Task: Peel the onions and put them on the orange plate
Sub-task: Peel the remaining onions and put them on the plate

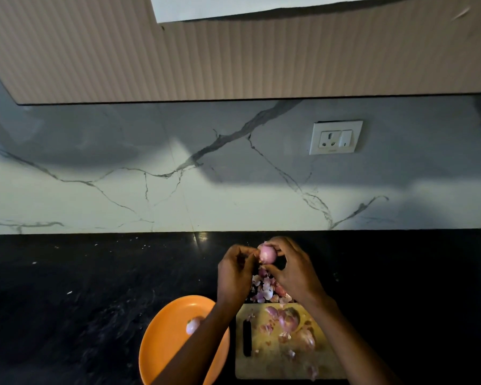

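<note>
Up above the black countertop [81, 287], both hands meet around one small pink onion [267, 254]. The right hand [292, 269] curls over it from the right, thumb below and fingers on top, clamped on the bulb. The left hand [235, 270] closes in from the left, its fingertips pinched together at the onion's left end; whether they grip loose skin or the bulb itself is too small to tell. The onion is held in the air, far of the cutting board and over a heap of peels [265, 289].

That heap of pale pink and white skins lies on the counter just beyond the far edge of the yellowish cutting board [278, 362]. On the board itself rest several unpeeled onions [288, 319], clustered toward its far right part, with scraps of skin scattered around them. A dark slot-shaped handle hole [247, 339] runs along the board's left side.

Left of the board, just beside it, sits the orange plate [164, 343]. One peeled onion [192, 325] lies on it, partly hidden by the left forearm that crosses over the plate's right side.

Behind the counter rises a white marble backsplash [122, 195] with grey veins, carrying a white wall socket [336, 137] to the right. Ribbed beige cabinets [233, 59] hang above.
</note>
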Tool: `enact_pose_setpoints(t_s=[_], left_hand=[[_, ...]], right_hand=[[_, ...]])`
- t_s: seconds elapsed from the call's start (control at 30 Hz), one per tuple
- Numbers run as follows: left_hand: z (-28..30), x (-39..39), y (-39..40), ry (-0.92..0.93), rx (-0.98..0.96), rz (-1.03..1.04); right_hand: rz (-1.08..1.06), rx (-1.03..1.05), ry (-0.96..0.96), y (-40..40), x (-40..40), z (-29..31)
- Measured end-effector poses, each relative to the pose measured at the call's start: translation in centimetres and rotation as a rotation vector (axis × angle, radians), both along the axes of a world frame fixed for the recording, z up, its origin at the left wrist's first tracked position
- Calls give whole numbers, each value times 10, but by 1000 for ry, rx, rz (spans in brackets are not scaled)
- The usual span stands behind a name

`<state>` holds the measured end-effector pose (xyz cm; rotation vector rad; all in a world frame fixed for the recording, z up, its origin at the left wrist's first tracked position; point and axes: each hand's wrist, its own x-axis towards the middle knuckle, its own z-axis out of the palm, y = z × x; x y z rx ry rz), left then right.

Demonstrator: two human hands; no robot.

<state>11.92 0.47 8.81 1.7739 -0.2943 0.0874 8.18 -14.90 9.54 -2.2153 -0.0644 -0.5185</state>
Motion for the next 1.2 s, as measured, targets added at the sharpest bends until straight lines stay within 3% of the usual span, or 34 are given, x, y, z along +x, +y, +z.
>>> enact_pose_setpoints(t_s=[0.27,0.53,0.7,0.83,0.93,1.1,1.2], left_hand=[[-9,13,5,146,-12,105],[-22,21,18,384,68,185],[-28,24,31,353,373,-8],[-31,31,32,181,600,-90],[-21,31,28,143,430,-107],[19,20,11,463,-136,-351],[23,17,7,548,-209,-362]], right_hand=[[63,38,13,3,-4,-3],[66,332,103,2,-5,-5],[63,538,141,-5,-5,-1],[62,581,160,-7,-4,-1],[57,571,156,-9,-4,-2],[86,405,92,-11,-2,-3],[102,320,43,-8,-3,-1]])
